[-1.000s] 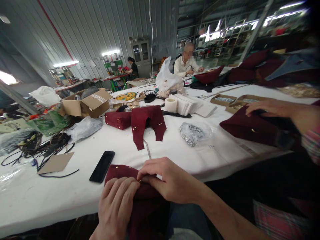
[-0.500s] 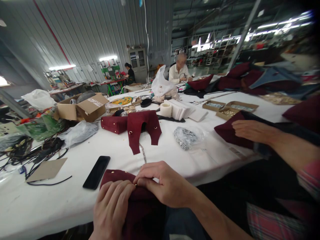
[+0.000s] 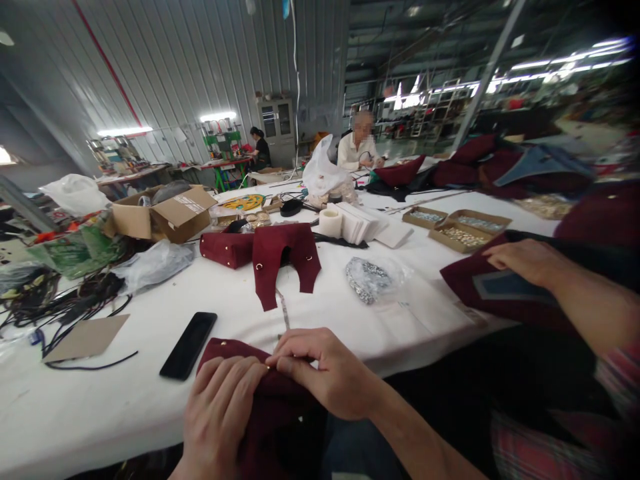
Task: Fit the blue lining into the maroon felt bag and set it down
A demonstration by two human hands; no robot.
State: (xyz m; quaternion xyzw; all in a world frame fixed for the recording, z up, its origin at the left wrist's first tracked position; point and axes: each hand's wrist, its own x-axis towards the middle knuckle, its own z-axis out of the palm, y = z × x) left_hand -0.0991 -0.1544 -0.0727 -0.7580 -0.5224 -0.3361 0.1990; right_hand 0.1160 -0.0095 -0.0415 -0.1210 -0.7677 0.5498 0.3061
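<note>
A maroon fabric piece (image 3: 226,349) with small gold-coloured studs is held near the table's front edge. My left hand (image 3: 220,407) is wrapped over it, fingers bent and pressing on the cloth. From the other side my right hand (image 3: 330,373) pinches the same piece, thumb against forefinger, right at a small gold stud (image 3: 269,367). Much of the cloth is hidden under both hands. Beyond them lie a maroon cut-out panel (image 3: 270,257) with metal rings and a maroon pouch-like piece (image 3: 227,250) with studs. A black phone (image 3: 189,347) rests to the left.
At right, a co-worker's hand (image 3: 523,261) holds a maroon piece (image 3: 467,280). Small cardboard trays (image 3: 463,237) of metal parts, a plastic bag of parts (image 3: 373,277), a tape roll (image 3: 330,223), a cardboard box (image 3: 183,217) and cords (image 3: 85,300) cover the white table (image 3: 125,407).
My hands keep nearly the same grip on the maroon piece. At right, the co-worker's hand has moved slightly right, and their piece now shows a blue-grey patch.
</note>
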